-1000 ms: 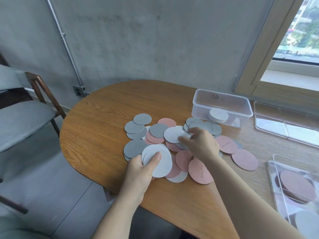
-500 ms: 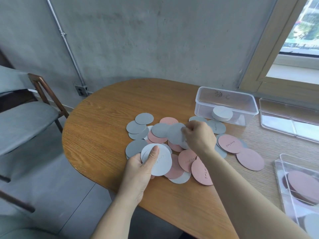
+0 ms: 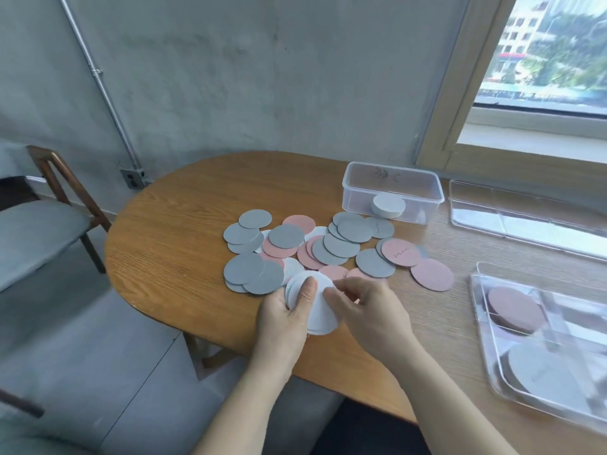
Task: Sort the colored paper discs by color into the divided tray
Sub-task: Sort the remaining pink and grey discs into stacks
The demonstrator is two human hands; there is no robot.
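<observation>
Grey, pink and white paper discs lie spread over the wooden table (image 3: 177,251); a grey disc (image 3: 285,236) and a pink disc (image 3: 432,274) are among them. My left hand (image 3: 285,318) grips a small stack of white discs (image 3: 320,310), thumb on top. My right hand (image 3: 368,310) pinches the right edge of that stack. The clear divided tray (image 3: 538,339) sits at the right, holding a pink pile (image 3: 515,310) in its far compartment and a grey pile (image 3: 538,372) in its near one.
A clear plastic box (image 3: 392,192) with a stack of white discs (image 3: 387,205) stands behind the spread. A clear lid (image 3: 525,218) lies at the far right under the window. A wooden chair (image 3: 49,211) stands left of the table.
My right hand came back from the middle of the spread with a white disc and now meets the stack in my left hand. The camera view shifted slightly.
</observation>
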